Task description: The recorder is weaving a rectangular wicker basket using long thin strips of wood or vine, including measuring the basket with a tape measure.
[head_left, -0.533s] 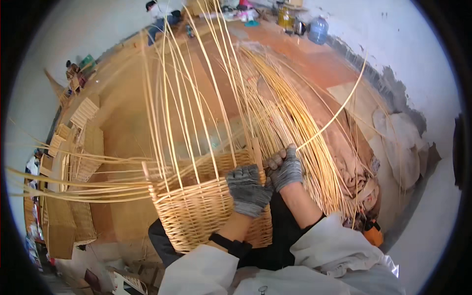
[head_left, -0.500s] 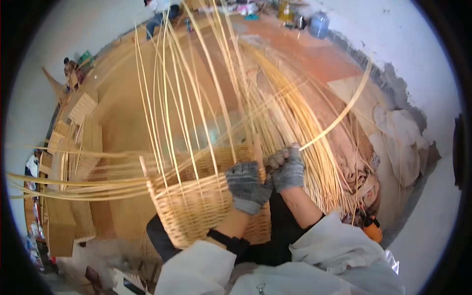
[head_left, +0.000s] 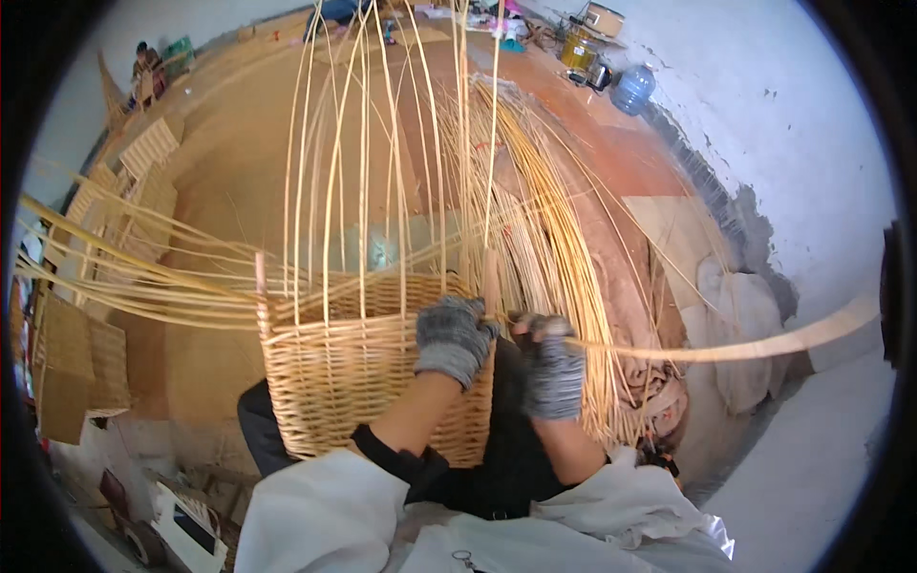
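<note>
A woven wicker basket (head_left: 334, 382) rests against my lap, with tall upright stakes (head_left: 364, 181) rising from its rim and a spray of long rods (head_left: 124, 277) sticking out to the left. My left hand (head_left: 453, 339), in a grey glove, is closed over the rim near the right front corner, beside a thick corner post (head_left: 490, 282). Just right of that corner, my gloved right hand (head_left: 552, 368) is closed on a flat pale wicker strip (head_left: 735, 351). The strip stretches far to the right and curves upward at its end. Its other end is hidden between my hands.
A heap of loose wicker rods (head_left: 564, 258) lies right of the basket. Woven panels (head_left: 148, 153) and a box-shaped basket (head_left: 72, 368) stand at left. A person (head_left: 145, 72) sits at the far left. At the far right are a blue water jug (head_left: 633, 89) and a white sack (head_left: 735, 325).
The strip in my right hand has swung down from a steep upward slant to nearly level, pointing right. The right hand has dropped and turned slightly. My view has shifted, too.
</note>
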Demonstrator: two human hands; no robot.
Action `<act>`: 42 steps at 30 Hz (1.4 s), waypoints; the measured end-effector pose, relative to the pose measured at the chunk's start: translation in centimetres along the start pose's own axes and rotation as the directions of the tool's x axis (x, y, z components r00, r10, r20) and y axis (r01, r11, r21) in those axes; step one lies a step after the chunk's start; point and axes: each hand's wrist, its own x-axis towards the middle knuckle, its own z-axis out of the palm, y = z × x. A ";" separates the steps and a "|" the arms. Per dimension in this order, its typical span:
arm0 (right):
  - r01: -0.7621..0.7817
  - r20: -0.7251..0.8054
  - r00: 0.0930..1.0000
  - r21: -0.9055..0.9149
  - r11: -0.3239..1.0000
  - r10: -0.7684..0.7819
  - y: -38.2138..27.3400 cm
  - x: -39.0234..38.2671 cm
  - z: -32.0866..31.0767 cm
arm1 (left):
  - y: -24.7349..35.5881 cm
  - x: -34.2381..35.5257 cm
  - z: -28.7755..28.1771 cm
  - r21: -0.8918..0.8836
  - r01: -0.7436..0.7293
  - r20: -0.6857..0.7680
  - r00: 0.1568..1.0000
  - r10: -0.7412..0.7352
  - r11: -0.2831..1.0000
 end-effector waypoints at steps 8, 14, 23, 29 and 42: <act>0.760 0.778 0.628 -0.620 0.194 0.026 -8.7 6.4 0.1 | 7.1 -1.1 -0.5 -0.067 -0.435 -0.140 0.895 0.423 0.898; -0.232 0.065 0.704 -0.920 0.316 0.708 -3.8 13.7 3.1 | 14.2 0.2 -7.1 -0.313 -0.663 -0.026 0.722 0.692 0.680; -0.054 0.259 0.706 -0.908 0.415 0.659 1.4 10.2 1.8 | -10.9 -1.3 -7.2 -0.991 0.132 0.111 0.906 -0.408 0.024; -0.359 -0.105 0.871 -0.803 0.476 0.480 1.5 7.4 2.7 | -0.1 11.2 -13.3 -0.077 0.193 0.277 0.947 -0.165 0.978; 0.013 0.083 0.986 -0.902 0.432 0.144 2.5 5.0 -2.7 | -15.7 -7.6 -7.8 -0.616 -0.022 -0.487 0.796 -0.360 0.787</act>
